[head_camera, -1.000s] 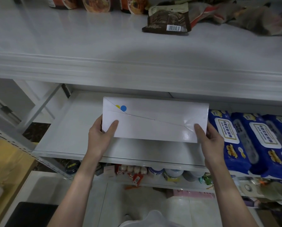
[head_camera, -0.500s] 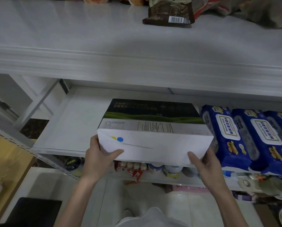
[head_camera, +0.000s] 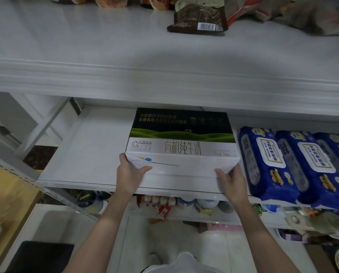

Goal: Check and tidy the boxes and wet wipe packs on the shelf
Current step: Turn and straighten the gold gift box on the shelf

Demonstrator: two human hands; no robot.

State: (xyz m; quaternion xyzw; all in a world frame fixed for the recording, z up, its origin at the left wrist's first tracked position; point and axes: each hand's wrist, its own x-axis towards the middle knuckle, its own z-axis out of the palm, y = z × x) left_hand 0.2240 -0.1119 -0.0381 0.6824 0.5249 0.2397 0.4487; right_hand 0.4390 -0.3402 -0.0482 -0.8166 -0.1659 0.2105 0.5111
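Note:
A milk box [head_camera: 181,134] with a dark green printed top and a white front face lies flat on the middle white shelf [head_camera: 82,154]. My left hand [head_camera: 130,175] grips its front left corner, thumb on the white face. My right hand [head_camera: 230,181] holds the front right corner from below and in front. Just right of the box, blue wet wipe packs [head_camera: 267,164] stand side by side, the nearest one almost touching the box.
The upper shelf [head_camera: 105,46] carries a dark snack bag [head_camera: 199,17] and other packets at the back. Under the middle shelf sit jars, small bottles and clutter [head_camera: 184,203]. A black object [head_camera: 40,257] lies at the lower left on the floor.
The box was upright with its white face toward me; both hands tipped it flat and slid it back onto the shelf, to the right toward the wipe packs.

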